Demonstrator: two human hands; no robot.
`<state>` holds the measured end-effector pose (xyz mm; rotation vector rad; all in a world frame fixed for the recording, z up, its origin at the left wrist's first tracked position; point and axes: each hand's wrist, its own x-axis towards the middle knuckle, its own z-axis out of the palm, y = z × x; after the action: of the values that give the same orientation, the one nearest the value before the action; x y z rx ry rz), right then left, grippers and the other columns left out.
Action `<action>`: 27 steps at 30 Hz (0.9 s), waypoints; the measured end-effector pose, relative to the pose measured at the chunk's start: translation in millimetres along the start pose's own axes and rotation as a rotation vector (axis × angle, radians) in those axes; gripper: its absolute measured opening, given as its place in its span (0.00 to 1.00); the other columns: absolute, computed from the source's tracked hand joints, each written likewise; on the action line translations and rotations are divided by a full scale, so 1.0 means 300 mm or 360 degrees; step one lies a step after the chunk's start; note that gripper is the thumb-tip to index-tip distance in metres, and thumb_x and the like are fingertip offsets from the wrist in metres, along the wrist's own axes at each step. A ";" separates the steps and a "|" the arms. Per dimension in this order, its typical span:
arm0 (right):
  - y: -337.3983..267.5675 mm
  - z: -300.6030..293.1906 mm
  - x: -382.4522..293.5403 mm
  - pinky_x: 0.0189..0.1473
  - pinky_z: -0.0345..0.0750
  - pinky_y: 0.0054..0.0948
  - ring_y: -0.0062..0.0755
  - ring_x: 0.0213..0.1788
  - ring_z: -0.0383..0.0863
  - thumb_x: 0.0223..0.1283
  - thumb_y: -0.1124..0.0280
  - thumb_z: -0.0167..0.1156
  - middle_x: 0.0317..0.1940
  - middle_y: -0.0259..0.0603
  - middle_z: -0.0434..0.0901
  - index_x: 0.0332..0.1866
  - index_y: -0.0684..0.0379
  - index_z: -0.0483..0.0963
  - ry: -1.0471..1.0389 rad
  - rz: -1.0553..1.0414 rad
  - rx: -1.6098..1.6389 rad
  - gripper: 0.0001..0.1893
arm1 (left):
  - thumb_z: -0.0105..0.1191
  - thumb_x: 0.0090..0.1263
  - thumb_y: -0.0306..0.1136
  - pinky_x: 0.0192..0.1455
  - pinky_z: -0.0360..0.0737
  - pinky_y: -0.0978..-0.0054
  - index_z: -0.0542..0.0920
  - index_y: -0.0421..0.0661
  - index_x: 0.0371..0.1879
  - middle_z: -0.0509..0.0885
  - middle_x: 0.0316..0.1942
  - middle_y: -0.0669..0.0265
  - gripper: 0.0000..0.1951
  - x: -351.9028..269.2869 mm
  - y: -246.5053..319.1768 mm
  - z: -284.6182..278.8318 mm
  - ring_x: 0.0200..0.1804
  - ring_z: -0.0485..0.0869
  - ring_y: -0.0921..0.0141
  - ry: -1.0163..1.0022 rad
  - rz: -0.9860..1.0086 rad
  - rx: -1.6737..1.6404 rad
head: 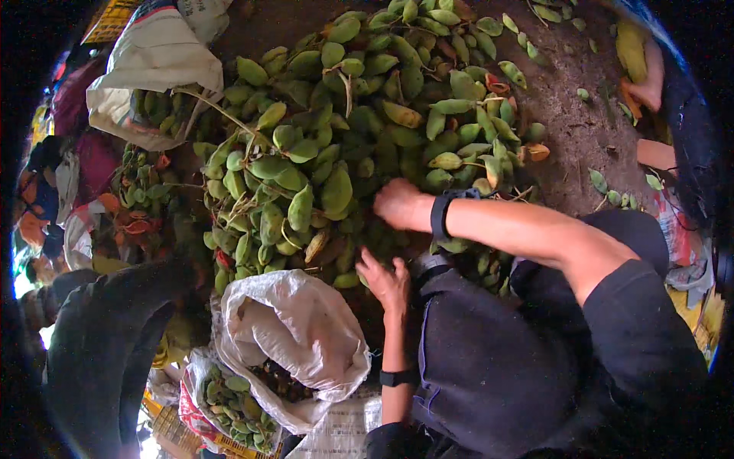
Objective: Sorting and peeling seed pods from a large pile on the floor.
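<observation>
A large heap of green seed pods (pixel 338 192) on woody stalks lies on the ground before me; a few pods are split, showing red-orange insides. My right hand (pixel 401 205), fingers curled, reaches into the heap's near side. Whether a pod is in it is hidden. Below it, my left hand (pixel 385 282) is held with fingers apart at the heap's edge, close to a green pod. Left of that hand, a white woven sack (pixel 292 333) stands with its mouth open and dark small pieces inside.
Another white sack (pixel 155 69) with pods lies upper left. Pods fill a lower container (pixel 238 410) beside a yellow crate (pixel 178 427). At left are a dark-clothed person (pixel 109 344) and split pods (pixel 137 224). Another person's bare foot (pixel 645 86) shows upper right, by bare soil (pixel 579 126).
</observation>
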<state>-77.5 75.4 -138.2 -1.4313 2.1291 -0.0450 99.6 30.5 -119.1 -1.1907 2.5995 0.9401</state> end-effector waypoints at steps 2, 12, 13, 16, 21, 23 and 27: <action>0.094 -0.068 -0.013 0.34 0.79 0.40 0.43 0.32 0.83 0.41 0.56 0.61 0.26 0.45 0.82 0.25 0.59 0.81 0.0014 -0.0022 0.0088 0.15 | 0.55 0.52 0.28 0.56 0.70 0.59 0.63 0.37 0.60 0.66 0.52 0.42 0.33 0.030 0.072 -0.006 0.53 0.70 0.46 -0.0128 -0.0197 0.0026; 0.295 -0.190 -0.100 0.30 0.74 0.31 0.27 0.28 0.77 0.48 0.61 0.55 0.23 0.38 0.76 0.34 0.67 0.73 -0.0129 0.0221 0.1840 0.17 | 0.54 0.50 0.20 0.55 0.71 0.63 0.77 0.42 0.47 0.76 0.44 0.55 0.21 0.113 0.139 -0.138 0.50 0.73 0.58 0.0511 0.0659 -0.0180; 0.278 -0.172 -0.095 0.31 0.75 0.32 0.31 0.29 0.79 0.47 0.62 0.55 0.23 0.41 0.77 0.34 0.65 0.74 -0.0150 0.0244 0.1634 0.16 | 0.52 0.49 0.18 0.53 0.72 0.63 0.78 0.43 0.46 0.76 0.44 0.55 0.21 0.137 0.120 -0.156 0.50 0.73 0.58 0.0659 0.0634 0.0028; 0.173 -0.034 -0.054 0.31 0.77 0.35 0.43 0.32 0.82 0.47 0.63 0.57 0.25 0.48 0.79 0.32 0.61 0.77 0.0215 0.0219 0.0980 0.12 | 0.52 0.51 0.21 0.54 0.73 0.62 0.79 0.42 0.42 0.77 0.42 0.53 0.16 0.160 0.118 -0.147 0.48 0.75 0.57 0.0391 0.0729 -0.0044; 0.058 0.062 0.014 0.27 0.79 0.40 0.44 0.31 0.83 0.45 0.70 0.56 0.25 0.44 0.81 0.27 0.58 0.78 0.0384 -0.0150 0.0144 0.06 | 0.46 0.53 0.22 0.52 0.71 0.56 0.69 0.39 0.54 0.73 0.48 0.48 0.24 0.162 0.121 0.027 0.51 0.70 0.49 -0.0124 0.0437 0.0175; 0.025 0.057 0.048 0.28 0.79 0.40 0.43 0.30 0.83 0.43 0.69 0.56 0.24 0.44 0.82 0.23 0.56 0.80 0.0401 -0.0210 0.0159 0.06 | 0.48 0.52 0.24 0.52 0.71 0.55 0.69 0.38 0.53 0.73 0.47 0.47 0.24 0.152 0.100 0.018 0.50 0.71 0.47 -0.0228 0.0457 0.0428; 0.047 0.082 0.040 0.26 0.79 0.37 0.40 0.31 0.83 0.44 0.69 0.57 0.25 0.42 0.82 0.23 0.56 0.79 0.0391 -0.0325 0.0071 0.06 | 0.50 0.53 0.28 0.49 0.72 0.55 0.71 0.37 0.48 0.75 0.46 0.48 0.21 0.105 0.084 0.007 0.47 0.73 0.47 -0.0262 0.0450 0.0430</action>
<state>-81.1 78.0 -168.7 -1.6845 2.1474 -0.3608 59.8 23.9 -120.0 -0.6651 2.6932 0.6652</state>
